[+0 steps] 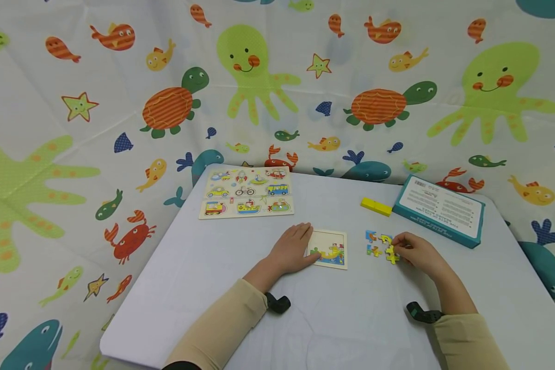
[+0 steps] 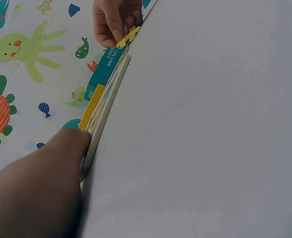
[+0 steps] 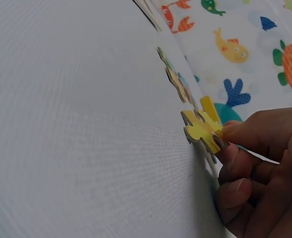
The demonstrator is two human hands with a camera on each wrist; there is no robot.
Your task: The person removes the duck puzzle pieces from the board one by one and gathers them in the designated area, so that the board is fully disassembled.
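My left hand (image 1: 293, 249) rests on the left side of a small wooden puzzle board (image 1: 329, 234), its fingers straight and its thumb across the lower part. A boat picture fills the bottom of that board, while the upper part shows bare wood. Over to the right, my right hand (image 1: 416, 252) pinches a yellow jigsaw piece (image 3: 203, 130) between thumb and fingers, tilted up from the table in the right wrist view. Beside it lie several loose pieces, among them a blue and orange piece (image 1: 374, 251) and a yellow piece (image 1: 386, 239).
A larger wooden board with vehicle pictures (image 1: 245, 192) lies at the back left of the white table (image 1: 351, 318). At the back right are a yellow block (image 1: 376, 206) and a teal box (image 1: 439, 210). A sea-animal cloth (image 1: 277, 56) hangs behind.
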